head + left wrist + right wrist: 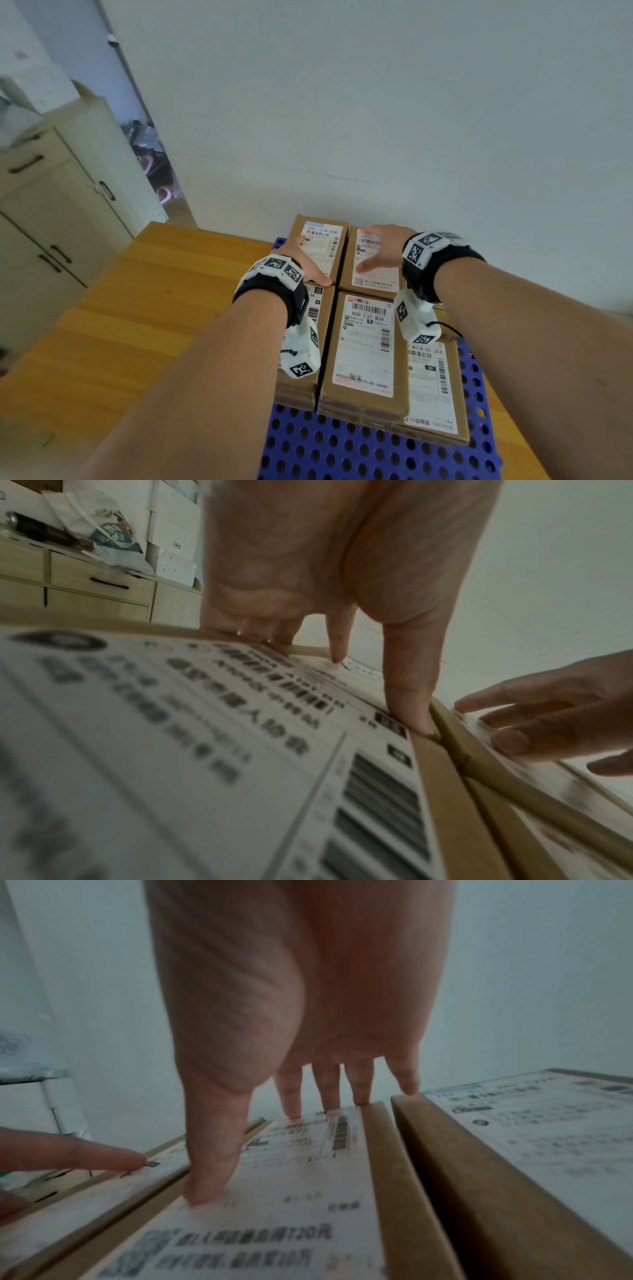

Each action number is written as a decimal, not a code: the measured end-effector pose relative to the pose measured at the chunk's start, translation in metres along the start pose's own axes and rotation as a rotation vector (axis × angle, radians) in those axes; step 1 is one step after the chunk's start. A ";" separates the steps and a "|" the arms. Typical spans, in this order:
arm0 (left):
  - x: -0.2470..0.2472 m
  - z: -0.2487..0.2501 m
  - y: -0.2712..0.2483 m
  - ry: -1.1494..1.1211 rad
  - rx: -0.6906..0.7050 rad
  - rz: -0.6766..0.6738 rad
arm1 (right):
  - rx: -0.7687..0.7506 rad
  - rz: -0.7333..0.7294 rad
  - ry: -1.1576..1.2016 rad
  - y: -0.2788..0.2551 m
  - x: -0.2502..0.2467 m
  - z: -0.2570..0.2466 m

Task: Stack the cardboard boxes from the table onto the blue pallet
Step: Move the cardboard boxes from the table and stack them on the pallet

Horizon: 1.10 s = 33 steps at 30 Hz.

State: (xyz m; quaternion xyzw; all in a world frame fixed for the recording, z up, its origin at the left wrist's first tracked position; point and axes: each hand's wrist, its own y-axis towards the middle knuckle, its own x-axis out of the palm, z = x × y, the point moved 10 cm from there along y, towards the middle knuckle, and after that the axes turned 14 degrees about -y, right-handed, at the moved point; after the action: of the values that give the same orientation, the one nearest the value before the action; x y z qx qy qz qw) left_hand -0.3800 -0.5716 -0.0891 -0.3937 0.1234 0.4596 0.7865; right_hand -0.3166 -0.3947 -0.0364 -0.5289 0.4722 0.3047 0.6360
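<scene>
Cardboard boxes [363, 346] sit packed together on the blue pallet [342, 442], which lies on the wooden counter [164, 308]. Head view: left hand [301, 260] lies flat on the far-left box [322, 240], right hand [383, 248] flat on the far-right box [373, 274], both fingers spread, gripping nothing.

Left wrist view: left hand [342, 574] has straight fingers [407, 696] touching a label, thumb tip at the box edge. Right hand [548, 710] rests alongside.

Right wrist view: right hand [301, 1001] is relaxed and open, fingertips [209, 1177] touching the label; a neighbouring box [514, 1164] sits just beside.
</scene>
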 end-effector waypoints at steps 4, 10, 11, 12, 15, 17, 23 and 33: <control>0.000 -0.001 0.000 0.001 0.007 0.006 | 0.010 0.013 -0.007 0.000 -0.001 0.002; -0.007 0.011 -0.013 0.106 0.054 0.055 | 0.045 0.112 -0.031 -0.015 -0.020 0.002; -0.009 0.015 -0.018 0.124 0.062 0.072 | 0.048 0.130 -0.036 -0.020 -0.023 0.003; -0.010 0.020 -0.022 0.144 0.069 0.086 | 0.056 0.143 -0.040 -0.025 -0.024 0.004; -0.010 0.033 -0.036 0.220 0.130 0.114 | 0.086 0.175 -0.037 -0.043 -0.024 0.008; -0.007 0.042 -0.047 0.264 0.188 0.120 | 0.110 0.187 -0.037 -0.057 -0.020 0.012; 0.028 0.068 -0.075 0.336 0.343 0.035 | 0.184 0.227 -0.028 -0.103 -0.011 0.027; 0.133 0.113 -0.138 0.508 0.528 -0.071 | 0.396 0.223 0.058 -0.193 0.031 0.105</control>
State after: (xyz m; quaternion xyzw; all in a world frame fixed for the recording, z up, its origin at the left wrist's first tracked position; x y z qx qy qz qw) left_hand -0.2132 -0.4424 -0.0190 -0.2827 0.4153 0.2720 0.8207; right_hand -0.1043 -0.3463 0.0089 -0.3468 0.5963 0.2589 0.6761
